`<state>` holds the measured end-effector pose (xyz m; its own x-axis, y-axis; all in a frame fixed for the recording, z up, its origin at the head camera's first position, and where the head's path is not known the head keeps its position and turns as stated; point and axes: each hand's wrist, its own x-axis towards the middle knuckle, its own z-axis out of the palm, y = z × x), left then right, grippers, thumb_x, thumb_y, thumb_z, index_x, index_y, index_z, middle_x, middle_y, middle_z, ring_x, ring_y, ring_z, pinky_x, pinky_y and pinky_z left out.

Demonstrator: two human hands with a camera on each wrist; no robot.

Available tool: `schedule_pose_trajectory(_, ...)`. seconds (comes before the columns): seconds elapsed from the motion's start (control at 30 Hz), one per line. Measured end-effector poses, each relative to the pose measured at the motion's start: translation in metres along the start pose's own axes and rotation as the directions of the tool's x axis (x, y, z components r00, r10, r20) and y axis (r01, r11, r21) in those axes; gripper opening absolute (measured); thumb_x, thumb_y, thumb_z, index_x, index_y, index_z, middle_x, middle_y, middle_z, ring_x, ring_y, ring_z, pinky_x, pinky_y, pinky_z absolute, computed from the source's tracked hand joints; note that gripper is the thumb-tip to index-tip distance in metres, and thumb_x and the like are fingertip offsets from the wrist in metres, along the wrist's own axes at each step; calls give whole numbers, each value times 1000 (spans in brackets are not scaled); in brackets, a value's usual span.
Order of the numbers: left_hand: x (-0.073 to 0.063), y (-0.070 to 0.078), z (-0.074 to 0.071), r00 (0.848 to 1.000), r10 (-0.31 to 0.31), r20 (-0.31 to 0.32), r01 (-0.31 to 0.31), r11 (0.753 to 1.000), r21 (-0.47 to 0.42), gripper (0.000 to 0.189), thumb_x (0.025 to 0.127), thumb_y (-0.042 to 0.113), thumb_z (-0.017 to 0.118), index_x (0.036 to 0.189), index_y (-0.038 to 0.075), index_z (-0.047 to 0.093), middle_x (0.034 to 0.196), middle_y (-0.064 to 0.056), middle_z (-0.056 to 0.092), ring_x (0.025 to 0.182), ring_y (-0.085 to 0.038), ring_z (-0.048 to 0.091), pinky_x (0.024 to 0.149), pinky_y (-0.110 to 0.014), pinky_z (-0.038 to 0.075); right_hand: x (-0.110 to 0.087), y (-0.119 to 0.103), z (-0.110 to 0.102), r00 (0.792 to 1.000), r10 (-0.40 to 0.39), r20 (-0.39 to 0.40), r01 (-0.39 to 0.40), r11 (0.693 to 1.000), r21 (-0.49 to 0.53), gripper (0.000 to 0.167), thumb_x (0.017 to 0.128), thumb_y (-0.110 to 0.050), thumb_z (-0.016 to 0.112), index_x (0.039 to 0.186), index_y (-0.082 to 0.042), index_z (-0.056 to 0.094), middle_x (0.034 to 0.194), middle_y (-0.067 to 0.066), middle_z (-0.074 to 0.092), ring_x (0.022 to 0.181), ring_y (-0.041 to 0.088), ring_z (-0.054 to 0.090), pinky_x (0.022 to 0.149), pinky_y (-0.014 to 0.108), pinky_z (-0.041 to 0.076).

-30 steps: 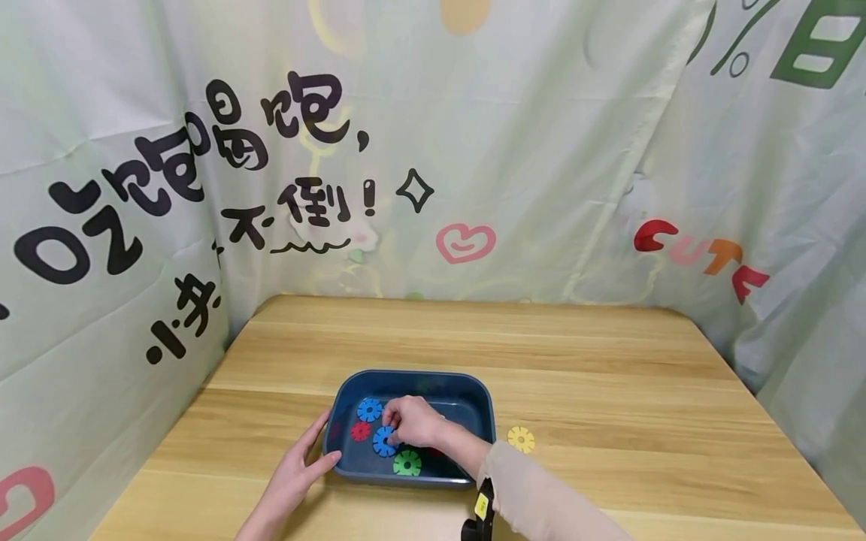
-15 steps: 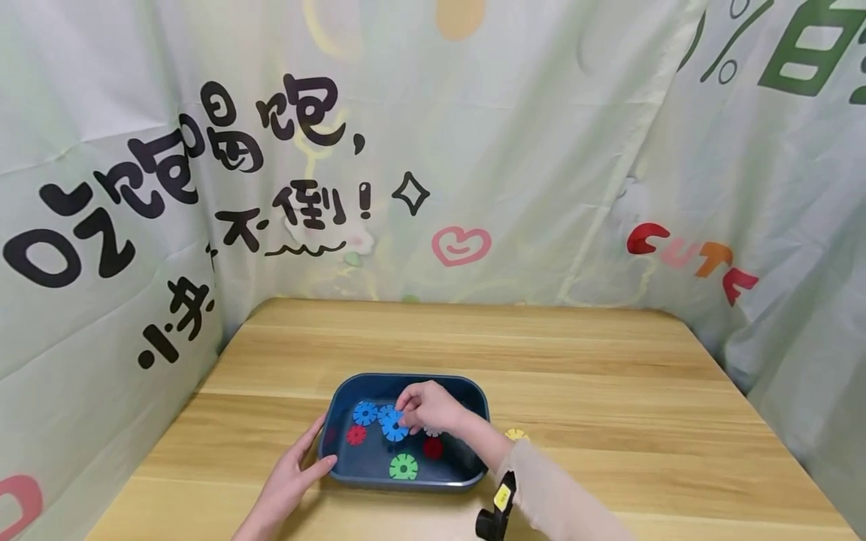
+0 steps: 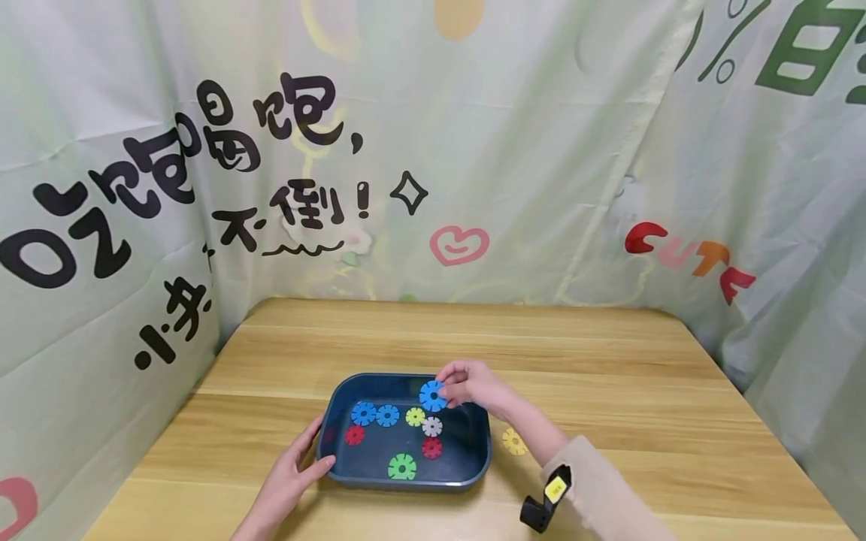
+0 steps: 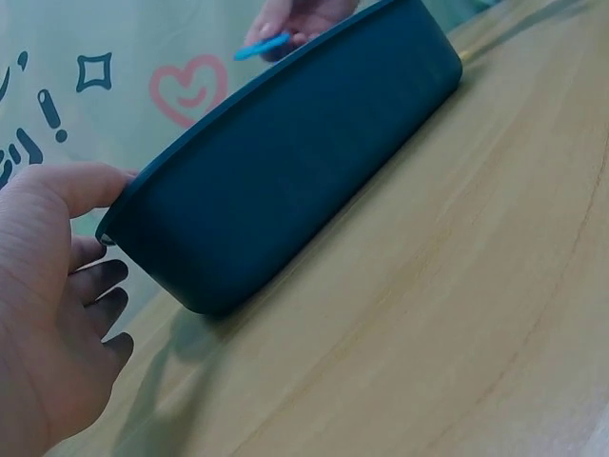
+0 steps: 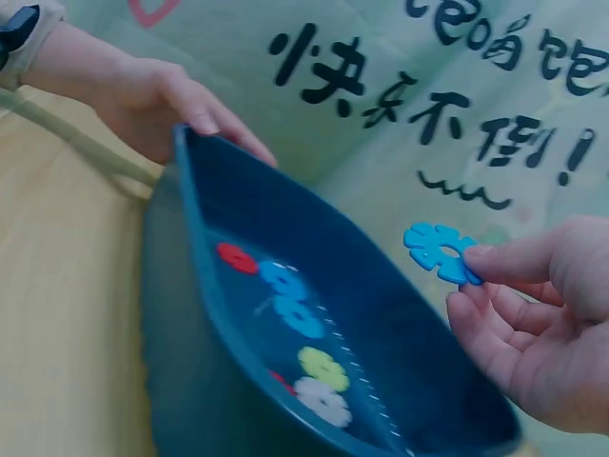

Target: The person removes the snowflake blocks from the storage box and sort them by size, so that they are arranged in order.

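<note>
The tray [image 3: 404, 485] sits on the table [image 3: 609, 383], with the curtain [image 3: 528, 165] behind. The left hand [image 3: 292, 466] holds the tray's left end; the right hand [image 3: 476, 387] holds a disc [image 3: 425, 394] above it, right of middle. Inside, two discs [image 3: 357, 414] lie side by side at back left, a third disc [image 3: 350, 436] just before them; three discs [image 3: 426, 428] run back to front further right; a front disc [image 3: 395, 467] lies near the front wall. Right of the tray, an outer disc [image 3: 509, 442] lies on the table
</note>
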<state>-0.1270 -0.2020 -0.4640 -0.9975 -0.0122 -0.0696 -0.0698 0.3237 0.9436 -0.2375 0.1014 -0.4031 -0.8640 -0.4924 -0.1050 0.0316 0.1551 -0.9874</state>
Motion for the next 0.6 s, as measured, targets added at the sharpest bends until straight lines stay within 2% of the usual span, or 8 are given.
schedule_pose_trajectory(0.17,1,-1,0,1000,3,14,-3,1000,17,70,87,25,65,145,7,31,149,-20,25,136,-40,17,107,-57,16,-17,1,-25,998,-20,-60,24,997,68,23,82,5,62,101,14,53,80,7,56,67,13,59,69,33,55)
schedule_pose_trajectory(0.3,1,-3,-1,1000,15,20,-15,999,41,70,88,26,64,145,7,30,149,-20,24,136,-40,16,107,-57,16,-33,11,-45,994,-22,-103,33,994,105,21,82,7,60,101,13,52,81,4,57,68,12,59,68,30,54)
schedule_pose_trajectory(0.6,1,-2,-2,1000,-4,28,3,999,51,70,88,28,63,146,9,29,149,-21,23,136,-42,15,105,-60,15,-68,34,-83,981,27,-193,-10,996,90,17,85,2,59,99,10,52,82,3,59,71,11,57,67,24,52)
